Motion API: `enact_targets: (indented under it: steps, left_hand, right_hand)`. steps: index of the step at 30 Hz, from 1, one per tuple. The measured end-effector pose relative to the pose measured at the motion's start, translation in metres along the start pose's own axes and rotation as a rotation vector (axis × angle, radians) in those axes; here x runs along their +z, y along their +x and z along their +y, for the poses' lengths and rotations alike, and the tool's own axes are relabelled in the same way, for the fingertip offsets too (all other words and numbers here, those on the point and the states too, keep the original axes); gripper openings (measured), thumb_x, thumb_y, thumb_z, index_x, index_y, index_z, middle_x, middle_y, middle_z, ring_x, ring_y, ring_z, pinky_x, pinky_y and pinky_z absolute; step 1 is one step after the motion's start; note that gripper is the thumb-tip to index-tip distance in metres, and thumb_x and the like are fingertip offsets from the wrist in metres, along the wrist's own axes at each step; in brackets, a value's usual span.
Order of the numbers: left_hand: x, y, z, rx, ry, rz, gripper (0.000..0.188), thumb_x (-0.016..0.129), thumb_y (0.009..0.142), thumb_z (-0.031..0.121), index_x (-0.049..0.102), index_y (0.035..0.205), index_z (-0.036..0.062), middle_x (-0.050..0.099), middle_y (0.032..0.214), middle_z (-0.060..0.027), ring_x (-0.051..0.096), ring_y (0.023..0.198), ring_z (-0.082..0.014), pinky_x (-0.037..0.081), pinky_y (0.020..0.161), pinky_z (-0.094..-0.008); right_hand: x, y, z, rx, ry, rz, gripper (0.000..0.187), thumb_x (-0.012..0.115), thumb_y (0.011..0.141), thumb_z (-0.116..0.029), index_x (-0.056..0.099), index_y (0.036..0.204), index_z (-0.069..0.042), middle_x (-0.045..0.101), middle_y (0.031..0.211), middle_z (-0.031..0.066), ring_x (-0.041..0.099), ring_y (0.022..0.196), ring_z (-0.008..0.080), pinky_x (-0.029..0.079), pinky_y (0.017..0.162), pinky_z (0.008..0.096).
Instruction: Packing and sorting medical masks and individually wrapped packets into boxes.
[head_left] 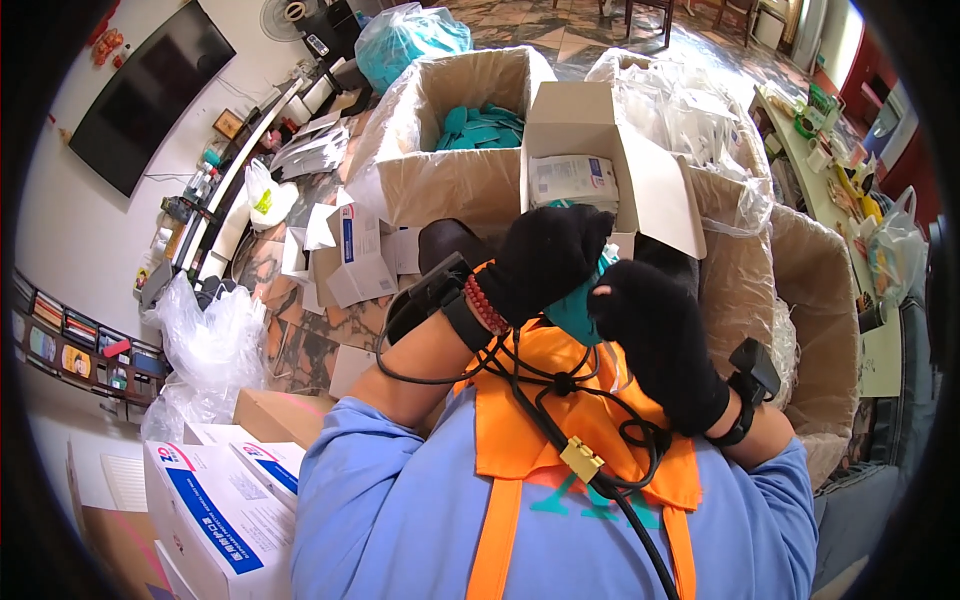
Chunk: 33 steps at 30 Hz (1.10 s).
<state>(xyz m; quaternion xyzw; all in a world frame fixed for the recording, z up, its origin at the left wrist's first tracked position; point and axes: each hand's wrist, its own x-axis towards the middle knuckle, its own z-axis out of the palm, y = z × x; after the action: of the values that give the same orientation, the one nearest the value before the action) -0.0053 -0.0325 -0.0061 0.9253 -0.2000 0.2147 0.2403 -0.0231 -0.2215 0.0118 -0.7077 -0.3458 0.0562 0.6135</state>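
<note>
Both my hands wear black fingerless gloves and meet in front of my chest. My left hand (555,255) is closed on a teal face mask (574,314), which hangs below it, bunched up. From the other side my right hand (645,320) pinches the same mask near its upper edge; the gloves hide part of it. Just beyond my hands stands an opened white box (660,195) with its flaps spread. Flat white packets (572,180) fill the inside of that box.
Behind the white box, a lined carton (390,180) holds a heap of teal masks (480,128). Another carton to its right holds clear plastic wrappers (690,110). Printed white boxes (215,510) stand at lower left, near a plastic bag (210,335). Cables (540,400) cross my orange apron.
</note>
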Motion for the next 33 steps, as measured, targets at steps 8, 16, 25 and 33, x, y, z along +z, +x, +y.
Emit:
enact_targets:
  steps: [8, 16, 25, 33]
  left_hand:
    - [0.018, -0.01, -0.104, -0.13, 0.218, 0.452, 0.019, 0.054, 0.09, 0.018, 0.063, 0.085, 0.0034, 0.064, 0.076, -0.0166, 0.064, 0.068, -0.0318, 0.051, 0.06, -0.0382]
    - [-0.054, 0.011, -0.027, -0.278, -0.334, 0.248, 0.023, 0.054, 0.094, 0.016, 0.067, 0.105, 0.0007, 0.07, 0.096, -0.0128, 0.065, 0.091, -0.0191, 0.049, 0.084, -0.0315]
    - [-0.039, 0.007, -0.006, -0.24, -0.285, 0.157, 0.03, 0.052, 0.097, 0.026, 0.067, 0.102, 0.0008, 0.07, 0.085, -0.0125, 0.066, 0.078, -0.0181, 0.049, 0.07, -0.0307]
    - [-0.023, 0.001, -0.021, -0.361, -0.328, 0.196, 0.023, 0.055, 0.095, 0.017, 0.068, 0.102, 0.0003, 0.07, 0.088, -0.0158, 0.068, 0.079, -0.0222, 0.051, 0.071, -0.0303]
  right_hand:
    - [-0.02, -0.021, -0.054, -0.452, -0.207, -0.407, 0.016, 0.066, 0.084, -0.017, 0.065, 0.096, -0.007, 0.062, 0.081, 0.0106, 0.063, 0.075, 0.0253, 0.05, 0.067, 0.0331]
    - [-0.033, 0.049, -0.019, 0.109, -0.028, 0.008, 0.031, 0.067, 0.076, 0.002, 0.062, 0.107, -0.001, 0.067, 0.102, 0.0089, 0.063, 0.09, 0.0129, 0.05, 0.08, 0.0284]
    - [-0.023, 0.054, 0.027, -0.206, -0.255, -0.095, 0.052, 0.069, 0.077, -0.002, 0.054, 0.127, -0.006, 0.062, 0.116, 0.017, 0.062, 0.108, 0.0297, 0.048, 0.091, 0.0359]
    - [-0.027, 0.052, 0.001, -0.511, -0.971, -0.093, 0.028, 0.067, 0.071, -0.004, 0.066, 0.099, -0.009, 0.059, 0.114, 0.01, 0.054, 0.11, 0.0288, 0.044, 0.092, 0.0355]
